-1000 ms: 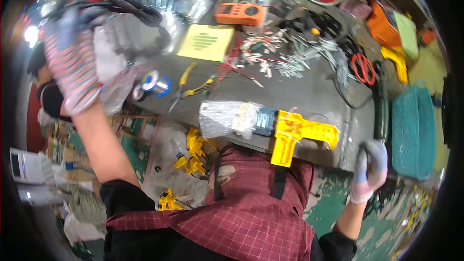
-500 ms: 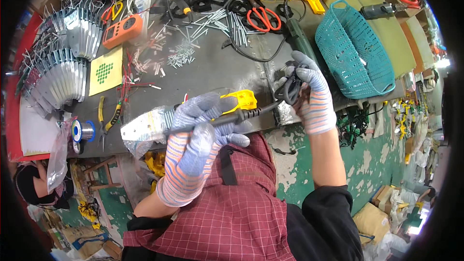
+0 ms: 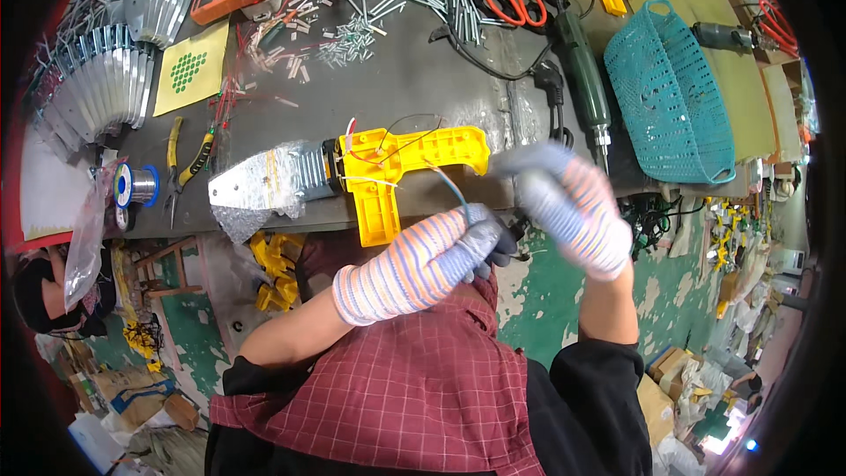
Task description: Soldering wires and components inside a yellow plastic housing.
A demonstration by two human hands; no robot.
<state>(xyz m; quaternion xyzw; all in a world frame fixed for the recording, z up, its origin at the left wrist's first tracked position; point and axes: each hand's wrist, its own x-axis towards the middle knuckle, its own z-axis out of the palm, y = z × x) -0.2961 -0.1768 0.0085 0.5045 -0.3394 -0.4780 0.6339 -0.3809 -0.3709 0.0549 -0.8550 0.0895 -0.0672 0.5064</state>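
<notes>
Left hand (image 3: 432,257) in a striped knit glove closed round a thin blue wire lead (image 3: 457,193), right hand (image 3: 568,207) in a matching glove blurred beside it

The lead stands up out of the left fist, between thumb and fingers; whatever else that fist grips is hidden. The right hand's fingers point toward the handle tip of the pistol-shaped yellow plastic housing (image 3: 379,203), but the blur leaves it impossible to tell whether they hold anything. The housing lies open, ribs upward, at the near edge of the dark grey tabletop (image 3: 423,79), joined to a flat metal plate in clear bubble wrap (image 3: 260,181).

The lead looks light and limp, easily bent at its bare tip, so it is best pinched close to the end. The housing is probably light and stiff, with most of the weight at the plate. The wrap may slide under knit gloves; the yellow handle seems the surer hold, clear of the fine loose wires (image 3: 374,180), which could snag or break
</notes>
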